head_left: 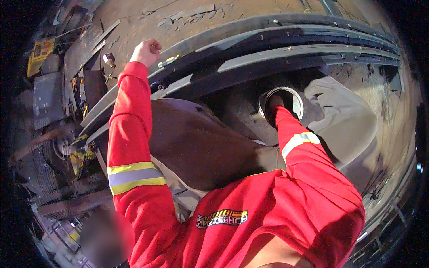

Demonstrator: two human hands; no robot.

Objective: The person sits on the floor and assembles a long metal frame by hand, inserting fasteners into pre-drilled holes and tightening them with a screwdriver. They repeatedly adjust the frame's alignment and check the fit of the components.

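Observation:
My left hand (146, 53) is at the end of a raised arm, over the near-left part of a long grey metal beam (250, 28). Its fingers are curled in, and whatever they might hold is hidden. Just right of it, a small yellow-and-white object (169, 61) lies on the beam. My right hand (275, 101) reaches down inside a round open can (299, 103) with a pale rim. Its fingers are lost in the can's dark inside. The can stands on the ground between my knees, on the near side of the beams.
Several long metal beams (277, 53) with bolts run side by side across the front. Dark flat scraps (192, 14) lie on the brown ground beyond. To the left are a yellow machine (41, 56), a grey panel (48, 99) and cluttered parts. My bent legs (346, 118) flank the can.

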